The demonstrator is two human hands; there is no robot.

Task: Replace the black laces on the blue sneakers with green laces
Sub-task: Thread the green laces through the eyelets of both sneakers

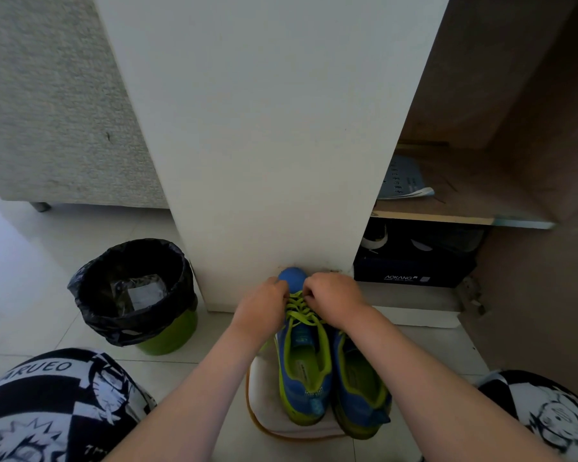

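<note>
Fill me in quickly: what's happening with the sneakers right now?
A person's left hand and right hand both pinch the green lace near the toe of one blue sneaker, which shows green lace crossed through its eyelets. The second sneaker stands close beside it. Its lacing is hidden under the right forearm.

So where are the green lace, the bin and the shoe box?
green lace (300, 307): head view, crossings over the tongue.
bin (171, 336): head view, green wall below the liner.
shoe box (414, 269): head view, dark front face.
</note>
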